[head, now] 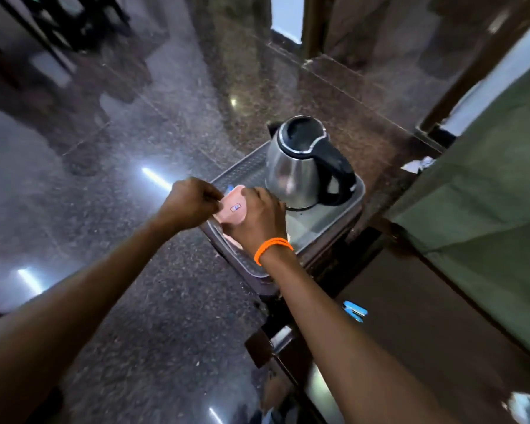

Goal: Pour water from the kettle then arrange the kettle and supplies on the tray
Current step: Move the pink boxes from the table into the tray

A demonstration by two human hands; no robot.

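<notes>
Dark polished floor w/ glare behind. Tray (357, 194) on dark stand; kettle (300, 166) upright at its far right corner. Both grips clamped on pink packet (234, 208) over near left edge: left hand (190, 203), right hand (260, 218).

**Clearance on the tray: far end blocked, near end partly occupied**

I find the kettle (303, 166) standing on the tray's (357, 194) far right corner, closing that end. Both hands crowd the left edge: left hand (190, 203) and right hand (259, 220) pinch a pink packet (234, 209) there. Bare tray floor remains along the right edge, nearer than the kettle. The far left corner is open.
</notes>
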